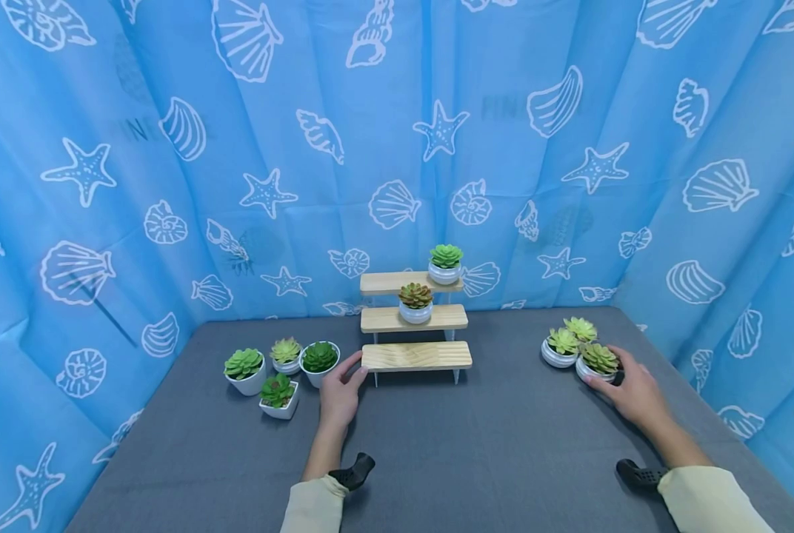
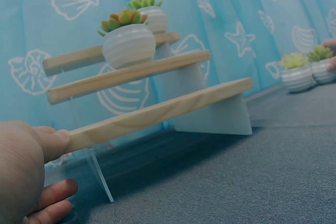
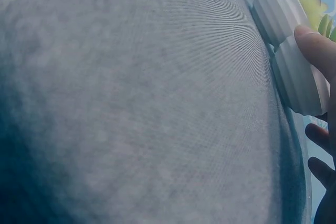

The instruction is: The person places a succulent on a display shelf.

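Note:
My left hand [image 1: 339,396] is at the left end of the lowest step of a three-tier wooden stand [image 1: 417,357]; in the left wrist view its thumb and forefinger pinch the board's end [image 2: 79,139], the other fingers extended below. On the right, my right hand [image 1: 639,392] grips a succulent in a round white ribbed pot [image 1: 597,361], thumb on the near side. That pot [image 3: 299,80] stands against another one in the right wrist view. A reddish-green succulent [image 1: 415,302] sits on the middle step, and a green succulent [image 1: 445,263] at the right of the top step.
Two pale green succulents [image 1: 560,348] stand beside the gripped one. Left of the stand is a cluster of several potted succulents, including a square white pot [image 1: 279,400] and a dark green plant [image 1: 320,358]. A blue shell-patterned curtain [image 1: 384,170] backs the grey table [image 1: 477,444].

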A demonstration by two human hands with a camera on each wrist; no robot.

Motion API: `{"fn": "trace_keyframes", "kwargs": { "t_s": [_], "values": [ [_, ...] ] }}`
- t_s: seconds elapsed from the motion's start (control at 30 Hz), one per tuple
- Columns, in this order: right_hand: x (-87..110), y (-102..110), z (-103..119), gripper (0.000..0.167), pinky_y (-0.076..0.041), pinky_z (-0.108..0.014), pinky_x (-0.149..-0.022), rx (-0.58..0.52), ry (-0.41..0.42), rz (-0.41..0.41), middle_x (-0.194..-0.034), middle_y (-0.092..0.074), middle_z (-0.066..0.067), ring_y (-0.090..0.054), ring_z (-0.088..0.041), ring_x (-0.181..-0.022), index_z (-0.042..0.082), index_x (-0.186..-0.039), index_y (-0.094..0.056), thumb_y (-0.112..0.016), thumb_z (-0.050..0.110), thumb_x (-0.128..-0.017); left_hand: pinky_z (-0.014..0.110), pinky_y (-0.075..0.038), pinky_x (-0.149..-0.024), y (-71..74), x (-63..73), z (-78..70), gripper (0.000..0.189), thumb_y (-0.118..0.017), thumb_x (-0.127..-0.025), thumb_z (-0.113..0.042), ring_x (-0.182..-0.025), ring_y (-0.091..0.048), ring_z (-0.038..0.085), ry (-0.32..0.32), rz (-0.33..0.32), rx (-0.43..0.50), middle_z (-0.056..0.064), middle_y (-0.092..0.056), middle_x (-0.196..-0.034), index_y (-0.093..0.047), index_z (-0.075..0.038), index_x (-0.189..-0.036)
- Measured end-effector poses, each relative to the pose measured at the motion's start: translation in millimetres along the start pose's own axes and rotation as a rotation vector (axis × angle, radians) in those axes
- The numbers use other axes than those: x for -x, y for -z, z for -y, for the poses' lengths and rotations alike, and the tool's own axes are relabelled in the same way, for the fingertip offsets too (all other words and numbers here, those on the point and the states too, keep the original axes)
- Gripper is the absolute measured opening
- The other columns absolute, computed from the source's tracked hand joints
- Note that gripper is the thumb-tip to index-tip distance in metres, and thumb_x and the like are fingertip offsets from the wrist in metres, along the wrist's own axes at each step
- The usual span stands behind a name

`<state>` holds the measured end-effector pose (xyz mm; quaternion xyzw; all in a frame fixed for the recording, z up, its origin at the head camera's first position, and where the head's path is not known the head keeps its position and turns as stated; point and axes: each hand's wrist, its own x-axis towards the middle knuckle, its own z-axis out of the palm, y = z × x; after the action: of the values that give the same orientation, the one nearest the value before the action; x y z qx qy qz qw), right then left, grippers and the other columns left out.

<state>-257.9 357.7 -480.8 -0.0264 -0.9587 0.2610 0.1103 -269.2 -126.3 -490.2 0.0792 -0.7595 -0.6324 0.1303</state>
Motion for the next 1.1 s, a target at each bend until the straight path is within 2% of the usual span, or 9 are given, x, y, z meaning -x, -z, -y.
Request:
{"fn": "trace_keyframes", "kwargs": {
  "t_s": [0.5,0.9,1.1],
  "values": [
    [1.8,-3,-2,0.088,-0.033,-0.068,-0.089,-0.048,-0.037,-0.003,-0.129,-0.037,-0.042,-0.037,-0.059,-0.113,-0.016,-0.137,-0.031,-0.064,0.05,-0.09,0.047,-0.042,-0.101,0.6,-0.9,0.9,0.036,-0.064,-0.095,-0.013,-0.126,-0.05,0.026,0.005,-0.003,-0.012,0.004,-0.059,-0.134,-0.063,-0.011,-0.131],
    [11.4,-5,3,0.092,-0.029,-0.068,-0.095,-0.127,-0.132,-0.019,-0.134,-0.034,-0.042,-0.034,-0.058,-0.121,-0.016,-0.139,-0.029,-0.069,0.048,-0.087,0.047,-0.041,-0.102,0.4,-0.8,0.3,0.035,-0.064,-0.095,-0.014,-0.127,-0.049,0.025,0.009,0.0,-0.007,0.004,-0.06,-0.133,-0.064,-0.014,-0.13],
    [16.5,-6,5,0.088,-0.03,-0.066,-0.095,-0.15,-0.117,-0.033,-0.133,-0.037,-0.042,-0.036,-0.057,-0.12,-0.015,-0.137,-0.032,-0.071,0.046,-0.087,0.047,-0.04,-0.102,-0.2,-0.7,0.5,0.035,-0.064,-0.095,-0.013,-0.127,-0.049,0.025,-0.002,0.001,-0.005,0.004,-0.06,-0.132,-0.064,-0.013,-0.13]
  ]
}}
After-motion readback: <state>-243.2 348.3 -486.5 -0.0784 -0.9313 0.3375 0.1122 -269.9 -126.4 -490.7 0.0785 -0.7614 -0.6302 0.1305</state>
